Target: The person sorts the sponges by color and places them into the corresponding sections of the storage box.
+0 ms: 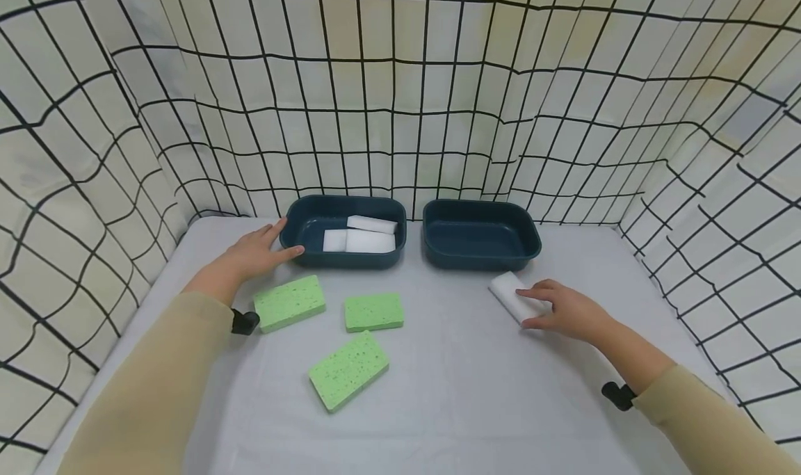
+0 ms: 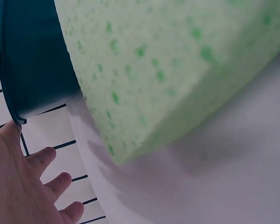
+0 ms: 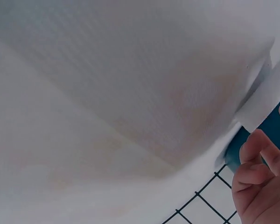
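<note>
My left hand rests against the left end of a dark blue tub, thumb on its rim and other fingers spread. The left wrist view shows these fingers straight beside the tub wall. Several white sponge blocks lie inside that tub. On the cloth, my right hand pinches another white block between thumb and fingers; part of it is hidden under the hand. In the right wrist view this block appears beyond the curled fingers. A second dark blue tub, holding nothing, stands just behind it.
Three green speckled sponges lie on the white cloth: one near my left wrist, one in the middle, one closer to me. Black-lined white walls enclose the back and sides.
</note>
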`<state>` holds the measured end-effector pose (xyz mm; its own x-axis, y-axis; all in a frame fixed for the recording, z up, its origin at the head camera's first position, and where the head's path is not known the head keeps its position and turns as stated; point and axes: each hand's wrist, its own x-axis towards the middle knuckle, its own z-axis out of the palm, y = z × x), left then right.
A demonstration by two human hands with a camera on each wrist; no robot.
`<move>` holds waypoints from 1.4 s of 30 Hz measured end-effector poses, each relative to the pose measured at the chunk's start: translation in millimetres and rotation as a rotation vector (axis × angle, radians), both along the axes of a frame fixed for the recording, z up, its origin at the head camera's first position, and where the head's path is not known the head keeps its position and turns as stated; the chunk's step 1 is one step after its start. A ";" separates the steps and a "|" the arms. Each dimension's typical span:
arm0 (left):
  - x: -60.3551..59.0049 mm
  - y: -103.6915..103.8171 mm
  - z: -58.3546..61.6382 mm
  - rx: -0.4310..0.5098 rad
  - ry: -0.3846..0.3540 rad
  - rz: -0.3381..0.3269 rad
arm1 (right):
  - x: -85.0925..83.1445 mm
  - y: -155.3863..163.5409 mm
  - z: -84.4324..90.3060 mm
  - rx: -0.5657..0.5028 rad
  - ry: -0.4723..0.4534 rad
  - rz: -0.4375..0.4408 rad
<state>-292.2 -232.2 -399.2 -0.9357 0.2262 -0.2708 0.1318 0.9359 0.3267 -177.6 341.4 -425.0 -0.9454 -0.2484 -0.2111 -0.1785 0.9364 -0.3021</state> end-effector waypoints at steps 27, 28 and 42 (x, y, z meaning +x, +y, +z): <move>-7.4 -4.7 -8.1 0.005 0.001 0.004 | 3.9 -7.2 -0.2 0.058 -0.012 -0.078; -7.9 -4.7 -9.4 0.008 0.003 0.004 | 5.0 -6.0 0.4 0.052 0.000 -0.074; -2.9 -3.7 -6.1 0.021 0.003 0.014 | 12.4 -14.1 21.9 -0.010 0.056 0.013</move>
